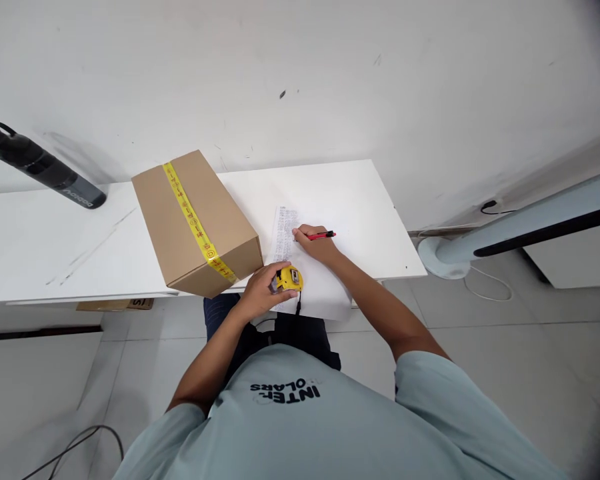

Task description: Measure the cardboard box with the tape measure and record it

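cardboard box [195,217] left of center, written sheet [325,290] mid-frame. left hand [260,292] and right hand [317,245], at center, grasp yellow tape measure [290,277] and red pen [322,235] respectively. looks like writing step; next stroke calls for steady hold.

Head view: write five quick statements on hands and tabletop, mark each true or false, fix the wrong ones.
1. The left hand holds a yellow tape measure. True.
2. The right hand is empty. False: it holds a red pen.
3. The cardboard box has yellow tape across its top. True.
4. The bottle is right of the box in the picture. False: it is left of it.
5. The paper overhangs the table's near edge. True.
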